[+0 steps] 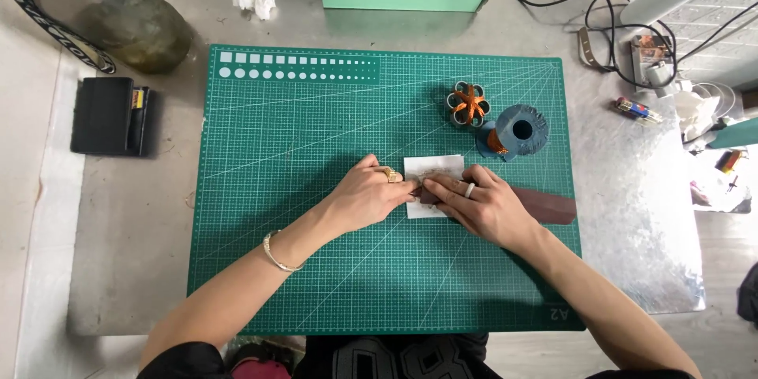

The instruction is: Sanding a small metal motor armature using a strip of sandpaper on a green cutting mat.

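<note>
I see white paper square (433,170) lying mid green cutting mat (316,189). Left hand (365,193) curled, fingertips pinching brown strip (545,205) at paper's left edge. Right hand (483,207) fingers flat, pressing strip onto paper. Blue spool (517,132), quilled flower (469,103) just beyond paper.

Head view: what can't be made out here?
- Near end of the brown strip: under the right hand.
- White paper square: lower part covered by both hands; left hand hides its left edge.
- Pencil marks on the paper: too faint.
- Clutter at the right edge: cut off by the frame.
</note>
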